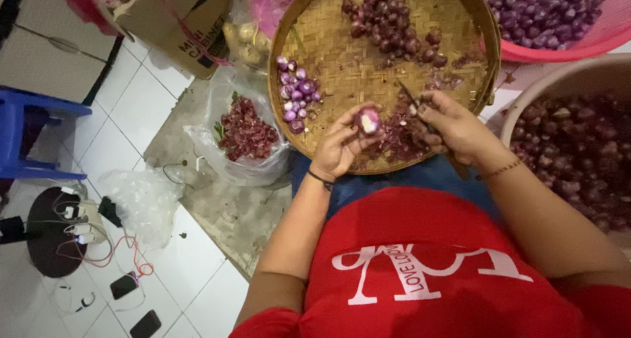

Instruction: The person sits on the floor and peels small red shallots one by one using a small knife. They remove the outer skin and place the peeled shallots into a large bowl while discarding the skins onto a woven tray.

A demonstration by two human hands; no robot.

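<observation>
The left hand (pixel 340 147) pinches a half-peeled shallot (pixel 367 120) at its fingertips; the right hand (pixel 453 128), gripping a knife (pixel 413 103), sits at three o'clock, blade tip pointing toward eleven.

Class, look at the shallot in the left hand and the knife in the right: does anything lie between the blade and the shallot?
Nothing visible does. The left hand holds the half-peeled shallot above the woven tray; the right hand holds the knife just beside it, with open air between.

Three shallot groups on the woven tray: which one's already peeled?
The small pile of peeled shallots at the woven tray's left edge: glossy pale purple, skinless. The far pile stays dark-skinned; the near heap looks like loose skins.
</observation>
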